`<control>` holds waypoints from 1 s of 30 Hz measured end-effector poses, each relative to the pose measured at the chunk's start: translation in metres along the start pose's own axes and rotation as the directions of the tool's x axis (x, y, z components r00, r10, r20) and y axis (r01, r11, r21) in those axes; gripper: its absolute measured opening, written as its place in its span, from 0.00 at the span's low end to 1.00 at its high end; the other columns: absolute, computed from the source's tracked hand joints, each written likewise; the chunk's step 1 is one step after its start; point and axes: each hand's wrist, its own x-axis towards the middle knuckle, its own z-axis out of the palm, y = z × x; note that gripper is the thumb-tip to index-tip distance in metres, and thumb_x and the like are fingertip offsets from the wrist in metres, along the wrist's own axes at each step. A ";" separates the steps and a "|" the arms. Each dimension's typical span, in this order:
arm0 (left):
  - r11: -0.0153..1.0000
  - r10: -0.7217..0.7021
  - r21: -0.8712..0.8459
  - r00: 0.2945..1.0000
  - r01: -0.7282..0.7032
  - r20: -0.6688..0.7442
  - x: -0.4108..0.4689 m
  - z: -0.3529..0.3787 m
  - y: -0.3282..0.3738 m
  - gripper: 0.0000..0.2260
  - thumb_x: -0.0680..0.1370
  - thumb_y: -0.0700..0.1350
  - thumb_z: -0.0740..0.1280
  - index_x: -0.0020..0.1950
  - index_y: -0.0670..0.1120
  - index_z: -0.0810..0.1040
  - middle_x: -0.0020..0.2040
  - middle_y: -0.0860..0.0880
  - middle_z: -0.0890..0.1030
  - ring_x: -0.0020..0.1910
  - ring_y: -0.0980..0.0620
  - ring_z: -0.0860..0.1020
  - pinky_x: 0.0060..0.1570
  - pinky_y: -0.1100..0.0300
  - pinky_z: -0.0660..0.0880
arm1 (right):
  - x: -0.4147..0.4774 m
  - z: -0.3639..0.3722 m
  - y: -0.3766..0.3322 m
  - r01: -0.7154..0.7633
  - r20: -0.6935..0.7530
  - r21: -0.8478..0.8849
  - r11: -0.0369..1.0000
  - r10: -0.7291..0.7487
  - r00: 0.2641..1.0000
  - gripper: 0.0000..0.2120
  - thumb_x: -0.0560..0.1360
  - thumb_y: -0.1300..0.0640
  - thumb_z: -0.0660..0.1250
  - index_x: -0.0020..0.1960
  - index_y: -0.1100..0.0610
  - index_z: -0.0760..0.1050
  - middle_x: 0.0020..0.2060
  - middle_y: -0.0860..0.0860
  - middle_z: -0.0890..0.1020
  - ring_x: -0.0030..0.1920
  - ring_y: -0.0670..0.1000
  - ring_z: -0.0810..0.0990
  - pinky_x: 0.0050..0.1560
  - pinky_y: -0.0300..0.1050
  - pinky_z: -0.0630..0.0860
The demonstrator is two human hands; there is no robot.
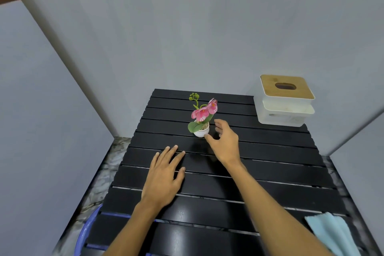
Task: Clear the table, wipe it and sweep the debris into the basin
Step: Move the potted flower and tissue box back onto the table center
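Basin (88, 226), blue, peeks from under the surface (270, 151) at seven o'clock, likely waiting for debris. Left hand (164, 178) lies flat, fingers spread, probably steadying. Flower pot (201, 131) stands at twelve o'clock; right hand (225, 141), grip spread and just beside it, seems ready to remove it. Tissue box (285, 100) sits at two o'clock, cloth (330, 233) at five. Dark slats, grey walls.

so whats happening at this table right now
A person is clearing a black slatted table. The right hand is open and reaching for a small potted pink orchid, thumb right by the white pot but not gripping it. The left hand rests flat on the slats. A tissue box and light blue cloth remain.
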 end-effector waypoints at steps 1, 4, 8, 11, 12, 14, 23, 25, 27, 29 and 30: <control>1.000 0.001 -0.007 1.000 -0.001 -0.001 0.001 0.000 0.000 0.24 0.78 0.57 0.49 0.73 0.54 0.66 0.76 0.52 0.62 0.76 0.54 0.54 0.75 0.55 0.46 | -0.002 -0.012 0.003 0.003 -0.027 -0.024 1.000 -0.003 1.000 0.23 0.70 0.57 0.73 0.63 0.54 0.72 0.56 0.45 0.78 0.55 0.43 0.76 0.56 0.36 0.72; 1.000 0.004 -0.008 1.000 -0.004 -0.009 0.001 0.000 -0.002 0.24 0.78 0.57 0.50 0.73 0.54 0.66 0.76 0.53 0.63 0.76 0.54 0.55 0.74 0.55 0.47 | -0.007 -0.060 0.017 0.005 -0.147 -0.091 0.996 -0.019 0.989 0.15 0.72 0.56 0.71 0.58 0.52 0.75 0.52 0.47 0.81 0.51 0.45 0.79 0.56 0.45 0.77; 0.999 0.054 -0.006 0.999 -0.054 0.001 0.005 0.003 0.016 0.24 0.77 0.56 0.51 0.73 0.55 0.65 0.75 0.53 0.64 0.75 0.54 0.57 0.74 0.56 0.49 | -0.005 -0.136 0.038 -0.042 -0.300 -0.184 0.982 -0.015 0.954 0.12 0.72 0.56 0.70 0.55 0.53 0.76 0.50 0.47 0.81 0.48 0.47 0.79 0.54 0.47 0.78; 0.989 0.130 -0.067 0.991 -0.128 0.017 0.025 0.006 0.053 0.24 0.77 0.54 0.55 0.74 0.55 0.64 0.74 0.54 0.65 0.74 0.54 0.60 0.73 0.57 0.53 | 0.005 -0.182 0.049 -0.063 -0.384 -0.248 0.967 -0.038 0.922 0.16 0.72 0.56 0.70 0.59 0.55 0.74 0.54 0.52 0.78 0.51 0.52 0.78 0.53 0.44 0.73; 0.983 0.151 -0.109 0.988 -0.148 0.022 0.035 0.008 0.067 0.23 0.78 0.53 0.57 0.74 0.55 0.64 0.74 0.54 0.65 0.73 0.54 0.61 0.72 0.58 0.55 | 0.010 -0.195 0.053 -0.070 -0.395 -0.259 0.963 -0.040 0.918 0.19 0.72 0.55 0.70 0.61 0.56 0.73 0.56 0.54 0.77 0.53 0.54 0.77 0.54 0.43 0.72; 0.961 0.169 -0.227 0.985 -0.156 0.038 0.058 0.013 0.096 0.24 0.78 0.50 0.61 0.74 0.55 0.64 0.73 0.54 0.66 0.72 0.56 0.63 0.71 0.59 0.58 | 0.022 -0.216 0.056 -0.083 -0.377 -0.263 0.961 -0.023 0.926 0.24 0.72 0.53 0.71 0.65 0.54 0.69 0.61 0.56 0.74 0.58 0.56 0.75 0.58 0.45 0.70; 0.846 0.028 -0.528 0.983 0.073 0.180 0.186 0.035 0.205 0.33 0.75 0.52 0.68 0.76 0.57 0.54 0.75 0.48 0.63 0.71 0.46 0.66 0.69 0.46 0.65 | 0.073 -0.260 0.053 -0.089 -0.085 -0.234 0.968 0.071 0.994 0.33 0.74 0.55 0.70 0.74 0.52 0.58 0.69 0.56 0.70 0.62 0.58 0.73 0.54 0.42 0.67; 0.847 0.015 -0.523 0.980 0.093 0.198 0.203 0.042 0.216 0.33 0.76 0.51 0.67 0.76 0.58 0.53 0.74 0.47 0.65 0.69 0.44 0.68 0.68 0.45 0.67 | 0.081 -0.262 0.063 -0.127 -0.064 -0.230 0.965 0.115 0.991 0.33 0.74 0.53 0.69 0.74 0.49 0.57 0.68 0.56 0.71 0.58 0.56 0.75 0.53 0.43 0.69; 0.867 0.027 -0.493 0.980 0.076 0.199 0.214 0.050 0.222 0.32 0.77 0.50 0.67 0.76 0.58 0.54 0.72 0.46 0.68 0.64 0.43 0.72 0.65 0.47 0.69 | 0.085 -0.263 0.070 -0.124 -0.071 -0.218 0.968 0.111 0.991 0.32 0.75 0.53 0.68 0.74 0.49 0.57 0.67 0.56 0.72 0.53 0.53 0.74 0.51 0.41 0.70; 0.856 0.029 -0.512 0.983 0.070 0.182 0.219 0.057 0.224 0.30 0.77 0.47 0.66 0.76 0.57 0.55 0.70 0.46 0.71 0.60 0.44 0.76 0.63 0.47 0.72 | 0.085 -0.261 0.072 -0.109 -0.100 -0.197 0.974 0.090 0.991 0.31 0.75 0.54 0.68 0.74 0.49 0.59 0.67 0.56 0.73 0.52 0.52 0.74 0.52 0.42 0.71; 0.840 0.020 -0.537 0.985 0.075 0.169 0.220 0.060 0.225 0.30 0.77 0.45 0.66 0.75 0.58 0.57 0.69 0.46 0.72 0.59 0.45 0.76 0.62 0.47 0.73 | 0.086 -0.261 0.073 -0.106 -0.117 -0.184 0.977 0.085 0.990 0.31 0.75 0.54 0.69 0.74 0.49 0.59 0.67 0.56 0.73 0.55 0.53 0.75 0.55 0.44 0.72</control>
